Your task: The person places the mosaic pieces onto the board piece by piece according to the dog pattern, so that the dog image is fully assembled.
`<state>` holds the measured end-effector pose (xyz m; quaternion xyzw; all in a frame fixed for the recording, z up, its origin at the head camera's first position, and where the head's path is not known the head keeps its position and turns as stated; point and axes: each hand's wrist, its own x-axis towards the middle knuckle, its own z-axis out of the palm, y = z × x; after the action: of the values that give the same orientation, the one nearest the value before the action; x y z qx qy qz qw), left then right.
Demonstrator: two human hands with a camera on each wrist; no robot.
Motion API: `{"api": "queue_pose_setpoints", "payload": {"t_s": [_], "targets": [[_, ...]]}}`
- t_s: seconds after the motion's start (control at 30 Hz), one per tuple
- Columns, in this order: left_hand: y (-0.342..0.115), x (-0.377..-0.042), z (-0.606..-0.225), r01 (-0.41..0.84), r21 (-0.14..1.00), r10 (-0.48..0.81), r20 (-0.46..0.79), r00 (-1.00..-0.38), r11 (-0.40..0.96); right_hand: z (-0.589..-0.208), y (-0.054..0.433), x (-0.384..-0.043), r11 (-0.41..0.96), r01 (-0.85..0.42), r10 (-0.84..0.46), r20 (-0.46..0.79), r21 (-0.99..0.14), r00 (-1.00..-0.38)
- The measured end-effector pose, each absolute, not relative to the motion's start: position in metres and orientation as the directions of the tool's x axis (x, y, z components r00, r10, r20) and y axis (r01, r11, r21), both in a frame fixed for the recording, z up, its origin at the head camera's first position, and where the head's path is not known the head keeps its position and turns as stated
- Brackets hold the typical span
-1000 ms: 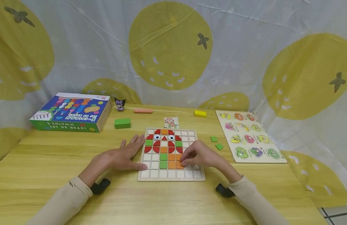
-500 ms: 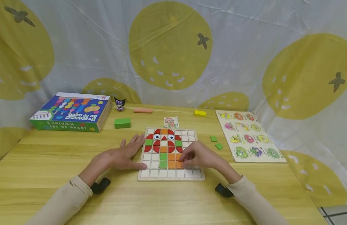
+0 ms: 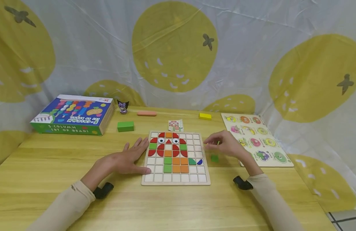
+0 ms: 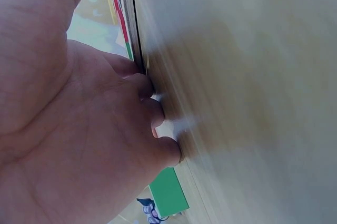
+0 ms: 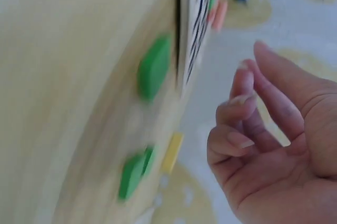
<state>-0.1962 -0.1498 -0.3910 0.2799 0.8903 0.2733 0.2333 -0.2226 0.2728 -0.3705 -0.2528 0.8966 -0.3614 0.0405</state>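
A wooden grid board (image 3: 157, 178) lies on the table with red, orange and green tiles, two eye tiles and a blue piece (image 3: 199, 162) on it. My left hand (image 3: 124, 160) lies spread along its left edge, thumb resting on the board. In the left wrist view, the fingertips of the left hand (image 4: 89, 113) are down at the table. My right hand (image 3: 228, 144) is at the board's right edge. In the right wrist view, the right hand (image 5: 274, 134) has curled fingers around a thin pale yellow piece (image 5: 273, 124), mostly hidden.
Loose green tiles (image 5: 154, 68) lie on the table right of the board. Behind it are a picture card (image 3: 176, 125), a green block (image 3: 125, 126), a pink stick (image 3: 147, 113) and a yellow block (image 3: 205, 116). A box (image 3: 74, 114) and a fruit puzzle board (image 3: 261, 147) flank it.
My right hand has left the orange tiles and moved right and away from me, uncovering a green quarter-circle piece, the blue piece and a loose green tile. The left hand stays put.
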Motion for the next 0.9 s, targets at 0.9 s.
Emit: {"api": "queue_pose_setpoints", "payload": {"t_s": [0.9], "targets": [[-0.148,-0.199,-0.396,0.357,0.551,0.579,-0.304,-0.757,0.754,-0.39,0.323,-0.24,0.765,-0.236,-0.303,-0.011,-0.599,-0.953]]}}
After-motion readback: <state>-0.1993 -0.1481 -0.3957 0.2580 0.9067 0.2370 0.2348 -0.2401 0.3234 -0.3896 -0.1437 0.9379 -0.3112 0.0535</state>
